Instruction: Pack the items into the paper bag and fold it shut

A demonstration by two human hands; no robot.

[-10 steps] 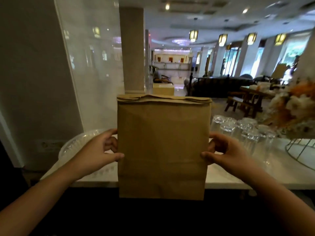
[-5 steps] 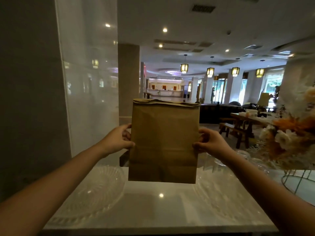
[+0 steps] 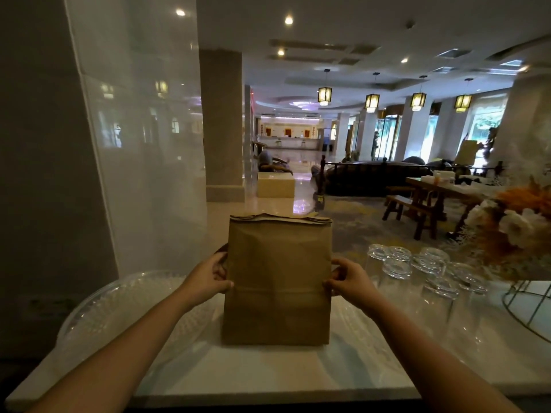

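One bag [image 3: 277, 281], brown paper, upright on the white counter [image 3: 268, 374], centre of my view. Top folded over in a flat band, edges a little wavy; the fold faces away, so I cannot tell how many turns it has. Front panel creased, with one horizontal crease low down. Contents not visible from here.

Two hands, both on the bag:
- Left hand [image 3: 208, 278]: clamped on the bag's left edge at about mid-height, thumb on the front panel, fingers wrapped behind.
- Right hand [image 3: 347, 278]: clamped on the right edge at the same height, thumb in front, fingers curled round the side.
The hands are apart, the bag's full width between them. Both forearms bare, reaching in from the lower corners.

I read the bag's base as resting on the counter, though the lower edge is in shadow and I cannot rule out a slight gap.

Other items on the counter:
- Clear dome lid [image 3: 125, 305], left of the bag, partly behind the left forearm.
- Cluster of glasses [image 3: 417, 269], upturned, right of the bag and apart from it.
- Flowers [image 3: 515, 228], orange and white, far right, over a wire stand [image 3: 527, 305].

Beyond the counter: a lobby with hanging lamps, wooden benches and a column
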